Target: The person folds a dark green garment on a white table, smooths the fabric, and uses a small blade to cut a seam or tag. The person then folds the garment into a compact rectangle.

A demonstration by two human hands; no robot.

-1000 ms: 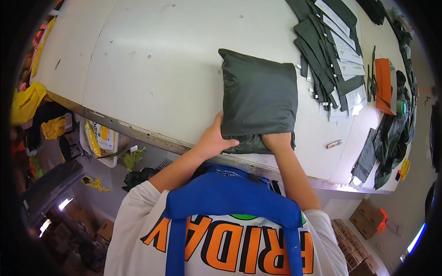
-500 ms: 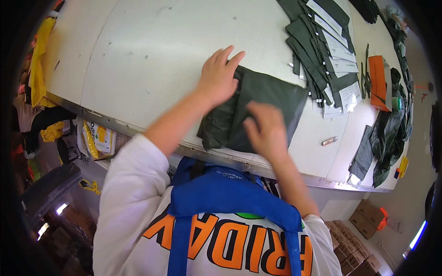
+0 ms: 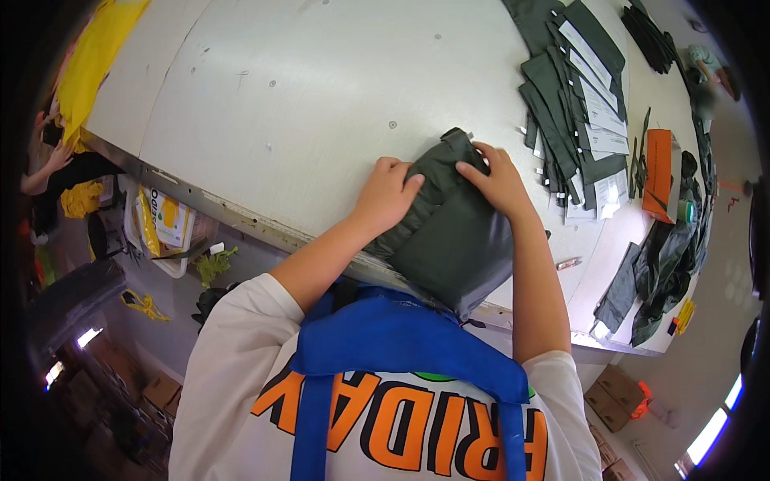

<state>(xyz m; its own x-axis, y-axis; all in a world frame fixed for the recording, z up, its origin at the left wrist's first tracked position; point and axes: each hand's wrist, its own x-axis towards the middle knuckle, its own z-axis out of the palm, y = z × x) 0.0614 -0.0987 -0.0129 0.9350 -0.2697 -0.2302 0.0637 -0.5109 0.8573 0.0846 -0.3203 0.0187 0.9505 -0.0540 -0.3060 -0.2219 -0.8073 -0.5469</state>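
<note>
A dark green folded fabric piece (image 3: 461,244) lies at the table's near edge, tilted and hanging slightly over it towards me. It looks thin and smooth, with a gathered, wrinkled strip along its left side. My left hand (image 3: 387,196) is closed on that left side, thumb on top. My right hand (image 3: 499,183) grips the far right edge between thumb and fingers, close to a raised, folded corner at the far end. The fingertips under the cloth are partly hidden.
Dark green folded pieces (image 3: 553,120) with white paper sheets (image 3: 605,132) lie fanned at the far right. Beyond them stands an orange box (image 3: 659,172). A small clear-and-brown object (image 3: 569,263) rests on the white table (image 3: 321,96). Yellow cloth (image 3: 92,64) hangs over the left edge, beside another person's hand (image 3: 60,156).
The fabric piece has turned and its near end has come towards me. My right hand has moved from its middle to its far edge; my left hand has come lower on its left side.
</note>
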